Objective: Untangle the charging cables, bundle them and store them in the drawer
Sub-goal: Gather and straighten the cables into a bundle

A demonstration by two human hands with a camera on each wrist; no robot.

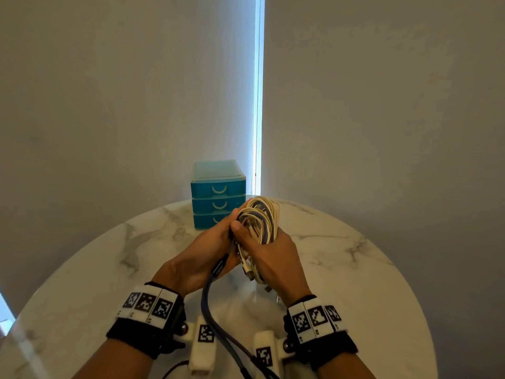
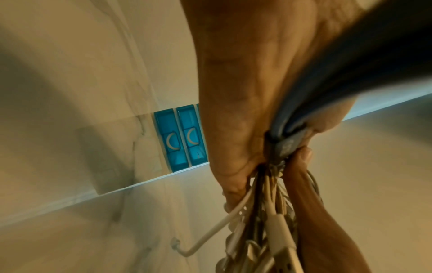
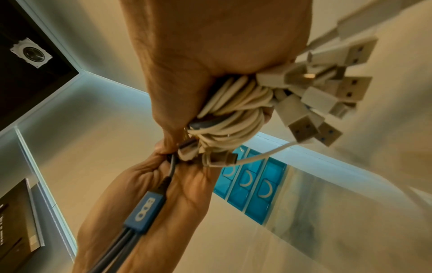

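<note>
A coil of white and purple charging cables (image 1: 259, 220) is held upright over the round marble table (image 1: 341, 269). My right hand (image 1: 270, 255) grips its lower part, and in the right wrist view my right hand (image 3: 210, 46) is wrapped round the coil (image 3: 233, 114), with several white USB plugs (image 3: 327, 88) sticking out. My left hand (image 1: 216, 242) grips the coil's left side and a blue cable (image 1: 207, 305) that hangs down toward me. The blue cable's splitter block (image 3: 146, 212) lies against my left palm (image 2: 233, 110). The blue drawer unit (image 1: 216, 187) stands behind the hands, its three drawers closed.
The drawer unit (image 2: 180, 136) sits at the table's far edge, close to a grey wall (image 1: 109, 105) and a bright window strip (image 1: 258, 91). Bare marble lies left and right of the hands. One white cable end (image 2: 210, 230) dangles below the coil.
</note>
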